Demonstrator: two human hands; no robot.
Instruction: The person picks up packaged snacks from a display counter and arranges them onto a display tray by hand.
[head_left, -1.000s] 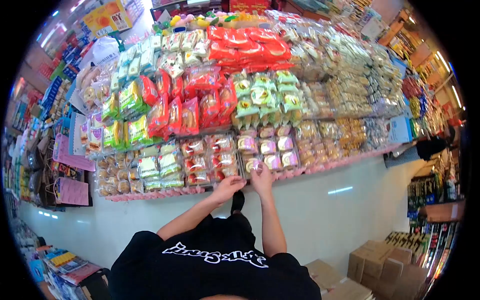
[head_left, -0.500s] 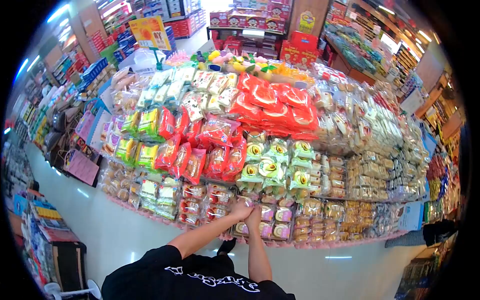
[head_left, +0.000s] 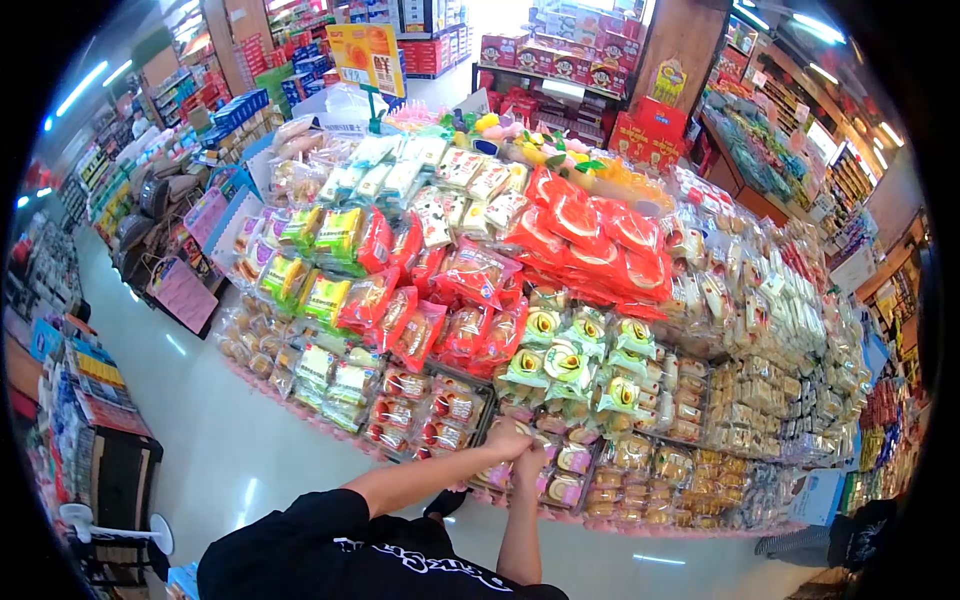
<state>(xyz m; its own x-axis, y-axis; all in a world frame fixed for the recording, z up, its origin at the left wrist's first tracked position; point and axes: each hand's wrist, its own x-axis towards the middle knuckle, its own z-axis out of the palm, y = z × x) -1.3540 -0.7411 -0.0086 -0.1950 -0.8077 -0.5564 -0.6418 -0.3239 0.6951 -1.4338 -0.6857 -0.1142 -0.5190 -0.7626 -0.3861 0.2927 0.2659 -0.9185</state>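
My left hand [head_left: 507, 440] and my right hand [head_left: 531, 459] are close together at the front of the display, over clear packs of pastries with pink labels [head_left: 563, 488]. The fingers of both look curled and closed, and whatever is between them is hidden. Just left of my left hand are clear packs of round pastries with red labels [head_left: 452, 408]. Beyond my hands lie green bags with an avocado print [head_left: 567, 366]. Red-edged bags of bread [head_left: 478, 272] lie further left.
Stacked bread packs [head_left: 740, 370] fill the display's right side, with large red bags [head_left: 590, 235] toward the back. A pink frill [head_left: 600, 525] runs along the front edge above the shiny floor [head_left: 215, 440]. A dark-clothed person [head_left: 865, 530] is at the right.
The camera view has turned, so the display sits tilted and further right in the picture. My hands are still together over the pink-labelled packs.
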